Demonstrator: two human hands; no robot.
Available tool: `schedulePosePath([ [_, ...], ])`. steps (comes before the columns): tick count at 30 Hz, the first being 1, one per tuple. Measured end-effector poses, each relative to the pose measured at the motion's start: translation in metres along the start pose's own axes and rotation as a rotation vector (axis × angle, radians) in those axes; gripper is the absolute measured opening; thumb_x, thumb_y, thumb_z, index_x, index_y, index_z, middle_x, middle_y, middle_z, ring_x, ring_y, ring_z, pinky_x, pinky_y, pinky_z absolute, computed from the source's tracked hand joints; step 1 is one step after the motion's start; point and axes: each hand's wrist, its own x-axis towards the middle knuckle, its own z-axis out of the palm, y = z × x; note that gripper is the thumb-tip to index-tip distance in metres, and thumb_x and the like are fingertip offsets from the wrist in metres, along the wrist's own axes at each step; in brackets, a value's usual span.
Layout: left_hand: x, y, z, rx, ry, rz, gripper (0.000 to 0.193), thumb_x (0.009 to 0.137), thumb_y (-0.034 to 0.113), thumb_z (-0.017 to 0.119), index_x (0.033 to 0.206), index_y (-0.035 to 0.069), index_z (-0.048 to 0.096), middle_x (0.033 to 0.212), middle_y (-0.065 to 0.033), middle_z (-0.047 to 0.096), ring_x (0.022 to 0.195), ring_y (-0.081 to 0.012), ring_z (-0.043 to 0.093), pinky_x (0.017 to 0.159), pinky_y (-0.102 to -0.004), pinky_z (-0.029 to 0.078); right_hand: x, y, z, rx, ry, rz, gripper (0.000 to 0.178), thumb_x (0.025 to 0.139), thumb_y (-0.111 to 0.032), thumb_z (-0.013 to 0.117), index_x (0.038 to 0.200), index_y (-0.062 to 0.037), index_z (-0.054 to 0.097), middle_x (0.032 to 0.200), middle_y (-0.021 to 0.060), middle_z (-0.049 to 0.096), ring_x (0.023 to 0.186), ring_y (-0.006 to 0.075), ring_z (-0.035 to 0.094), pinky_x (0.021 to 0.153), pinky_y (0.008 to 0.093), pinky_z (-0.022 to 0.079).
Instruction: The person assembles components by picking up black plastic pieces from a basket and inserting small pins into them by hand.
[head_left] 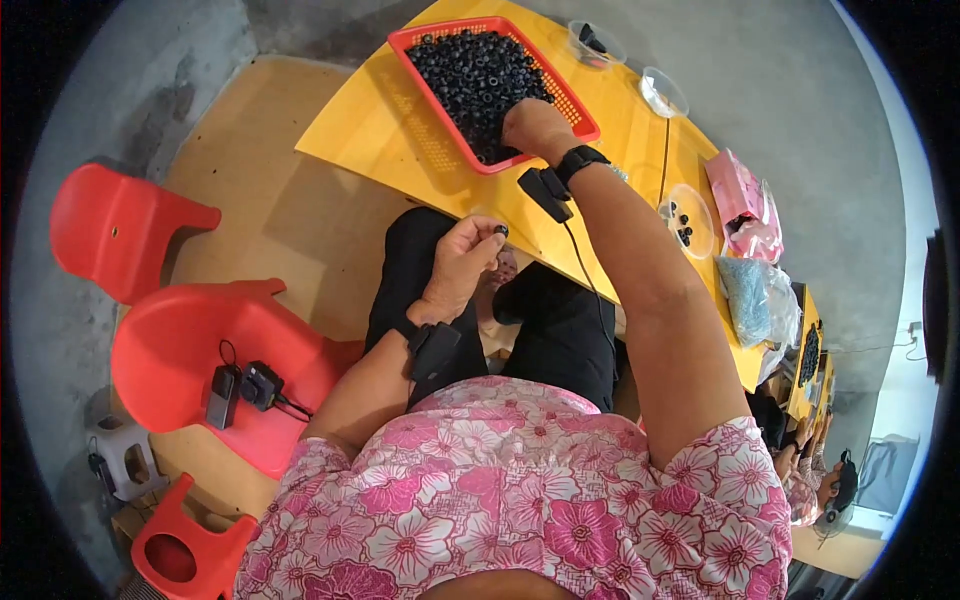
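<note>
Over my lap, just off the table's near edge, my left hand (463,262) pinches a small black ring (502,230) between thumb and fingers. My right hand (540,130) reaches into the near right side of a red plastic basket (583,112), its fingers curled down at the heap of small black rings (480,80). Its fingertips are hidden, so what they grip does not show. The basket stands on the yellow wooden table (375,125). Each wrist carries a black strapped device, and a cable hangs from the right one.
Along the table's right part are clear plastic tubs (665,92), a round lid with black pieces (686,220), a pink bag (742,205) and a bag of bluish beads (745,300). Red chairs (200,350) stand at left, one holding black devices (262,385). Another person (805,480) sits far right.
</note>
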Motion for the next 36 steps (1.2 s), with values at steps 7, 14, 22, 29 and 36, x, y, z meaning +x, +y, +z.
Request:
schedulePosePath([
  [7,-0.001,0.001,-0.005,-0.001,-0.019,0.026,0.009,0.087,0.006,0.057,0.096,0.003,0.057,0.076,0.0028,0.053,0.062,-0.0024,0.047,0.056,-0.0157,0.041,-0.008,0.022,0.010,0.343,0.385,0.031,0.015,0.070,-0.011,0.060,0.080,-0.0115,0.071,0.079,0.0141,0.066,0.076,0.0313,0.063,0.070,0.0375,0.051],
  [14,0.000,-0.004,-0.011,0.003,-0.058,0.007,0.013,0.088,0.010,0.058,0.100,0.005,0.055,0.078,0.0025,0.053,0.064,-0.0047,0.049,0.060,-0.0187,0.042,-0.011,0.005,0.004,0.602,0.248,-0.121,0.021,0.064,-0.013,0.072,0.085,-0.0086,0.070,0.073,0.0112,0.066,0.071,0.0256,0.064,0.068,0.0345,0.051],
  [22,0.000,0.002,-0.007,0.013,-0.041,0.004,0.013,0.088,0.011,0.059,0.099,0.005,0.055,0.077,0.0028,0.052,0.064,-0.0050,0.048,0.061,-0.0193,0.042,-0.003,-0.017,0.006,0.280,0.265,-0.184,0.017,0.065,-0.018,0.073,0.080,-0.0089,0.070,0.074,0.0129,0.066,0.073,0.0304,0.063,0.070,0.0384,0.051],
  [29,0.002,0.000,-0.009,0.005,-0.055,0.008,0.013,0.088,0.011,0.059,0.099,0.006,0.055,0.077,0.0030,0.052,0.065,-0.0050,0.048,0.061,-0.0194,0.042,-0.003,-0.026,0.003,0.131,0.166,-0.088,0.012,0.073,-0.012,0.060,0.079,-0.0088,0.071,0.081,0.0155,0.066,0.081,0.0320,0.064,0.074,0.0395,0.051],
  [36,-0.001,-0.004,-0.007,0.020,-0.030,0.004,0.010,0.089,0.007,0.055,0.098,0.003,0.055,0.073,0.0019,0.052,0.063,-0.0056,0.047,0.060,-0.0201,0.040,-0.007,-0.048,-0.005,-0.045,0.043,0.042,0.019,0.078,-0.009,0.054,0.090,-0.0024,0.067,0.097,0.0183,0.065,0.091,0.0330,0.063,0.078,0.0409,0.051],
])
